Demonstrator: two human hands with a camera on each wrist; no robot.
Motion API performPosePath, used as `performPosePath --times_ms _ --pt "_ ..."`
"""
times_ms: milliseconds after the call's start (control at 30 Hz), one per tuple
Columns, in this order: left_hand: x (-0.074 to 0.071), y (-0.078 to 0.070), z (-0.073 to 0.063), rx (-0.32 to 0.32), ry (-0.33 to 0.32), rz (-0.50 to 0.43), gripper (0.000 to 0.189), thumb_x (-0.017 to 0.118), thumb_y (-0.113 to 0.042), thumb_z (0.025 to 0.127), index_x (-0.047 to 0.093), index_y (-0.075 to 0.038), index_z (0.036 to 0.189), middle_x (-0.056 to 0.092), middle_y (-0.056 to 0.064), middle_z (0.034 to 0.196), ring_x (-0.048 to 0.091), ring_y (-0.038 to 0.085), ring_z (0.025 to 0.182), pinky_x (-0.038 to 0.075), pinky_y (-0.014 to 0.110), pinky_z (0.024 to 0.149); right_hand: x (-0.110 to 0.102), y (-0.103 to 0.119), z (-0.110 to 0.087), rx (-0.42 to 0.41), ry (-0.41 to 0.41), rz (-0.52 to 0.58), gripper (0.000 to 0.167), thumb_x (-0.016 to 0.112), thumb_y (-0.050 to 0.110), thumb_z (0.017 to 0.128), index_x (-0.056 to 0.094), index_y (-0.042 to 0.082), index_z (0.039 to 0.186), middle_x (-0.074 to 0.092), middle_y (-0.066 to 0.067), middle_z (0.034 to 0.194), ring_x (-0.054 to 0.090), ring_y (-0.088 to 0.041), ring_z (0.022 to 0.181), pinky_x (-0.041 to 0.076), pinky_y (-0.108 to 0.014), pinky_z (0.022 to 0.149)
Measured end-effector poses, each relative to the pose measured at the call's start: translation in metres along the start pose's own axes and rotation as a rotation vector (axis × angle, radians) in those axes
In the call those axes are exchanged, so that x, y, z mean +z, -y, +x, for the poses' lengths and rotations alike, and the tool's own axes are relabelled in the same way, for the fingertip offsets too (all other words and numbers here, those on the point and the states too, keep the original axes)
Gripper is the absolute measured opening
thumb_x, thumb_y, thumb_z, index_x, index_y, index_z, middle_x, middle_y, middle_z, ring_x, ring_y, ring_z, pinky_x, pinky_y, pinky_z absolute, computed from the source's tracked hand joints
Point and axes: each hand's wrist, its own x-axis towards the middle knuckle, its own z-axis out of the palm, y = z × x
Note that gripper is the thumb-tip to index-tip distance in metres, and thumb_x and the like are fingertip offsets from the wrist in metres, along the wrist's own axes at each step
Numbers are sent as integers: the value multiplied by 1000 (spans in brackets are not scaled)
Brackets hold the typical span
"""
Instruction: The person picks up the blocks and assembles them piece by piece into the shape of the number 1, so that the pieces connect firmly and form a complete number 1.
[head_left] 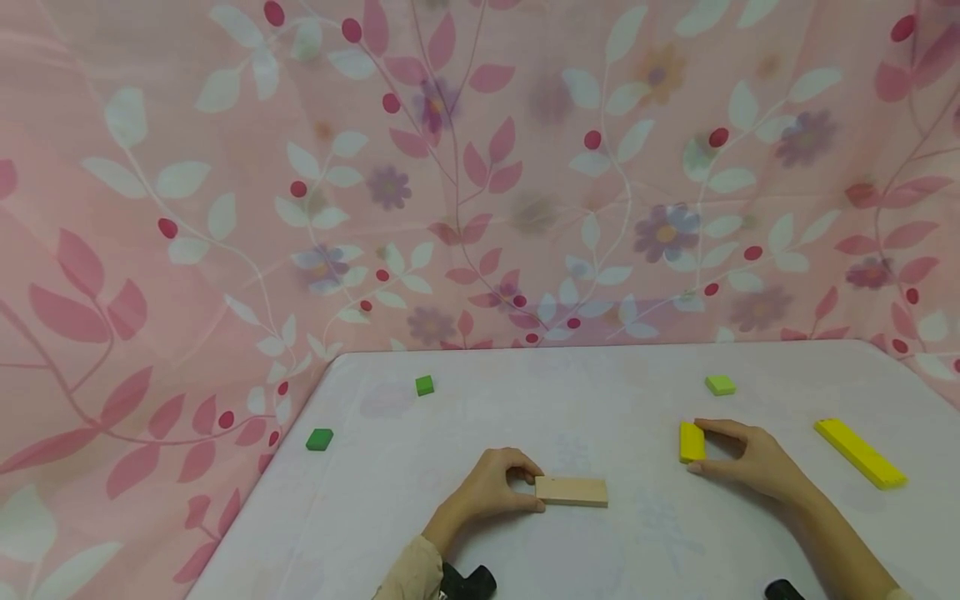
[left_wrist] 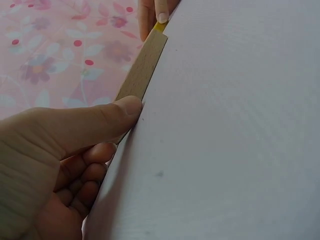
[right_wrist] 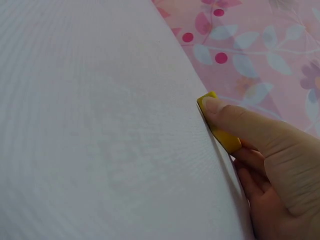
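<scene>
My left hand (head_left: 491,483) pinches the left end of a plain wooden block (head_left: 573,492), long and flat, near the middle front of the table. In the left wrist view the thumb presses on that block's (left_wrist: 145,70) near end. Farther right, my right hand (head_left: 757,458) holds a short yellow block (head_left: 692,442) between thumb and fingers, at its two ends. The thumb lies over the yellow block (right_wrist: 226,137) in the right wrist view. A stretch of white tabletop separates the two held blocks.
On the white table (head_left: 525,400), a long yellow block (head_left: 860,453) lies right of my right hand. A light green block (head_left: 720,385) sits behind that hand. Two green blocks, one small (head_left: 424,385) and one flatter (head_left: 319,439), lie at the left. A pink floral cloth (head_left: 480,167) hangs behind.
</scene>
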Motion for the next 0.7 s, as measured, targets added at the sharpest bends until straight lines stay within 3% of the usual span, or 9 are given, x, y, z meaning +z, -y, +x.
performPosePath --times_ms 67,200,300,400,700 --pt "0 1 0 3 -4 2 35 87 -17 65 72 -7 95 66 -3 81 55 -1 75 47 18 73 0 1 0 2 -4 -7 62 77 33 78 56 3 128 57 -17 127 38 18 102 44 -30 93" --pt "1 1 -1 -1 -6 -6 35 87 -17 65 72 -7 95 65 -3 81 56 0 76 47 18 73 1 1 0 12 -10 -7 61 76 34 78 57 2 127 58 -17 126 45 8 105 44 -37 94" --pt "1 2 -1 -11 -2 -20 35 87 -17 65 72 -7 95 66 -3 81 56 1 76 47 18 73 1 1 0 8 -16 9 60 76 32 79 57 1 126 59 -18 125 44 11 104 44 -21 91" --pt "1 1 -1 -16 -1 -29 35 87 -16 64 72 -7 95 66 -3 82 57 1 76 47 18 73 1 1 0 1 -27 41 60 77 31 79 57 0 126 58 -19 125 36 22 100 34 -3 82" --pt "-1 0 0 10 0 -33 35 87 -15 65 72 -6 95 66 0 82 56 0 77 48 18 74 0 3 2 -59 -80 56 60 79 25 76 57 -6 123 59 -23 121 40 22 98 33 0 81"
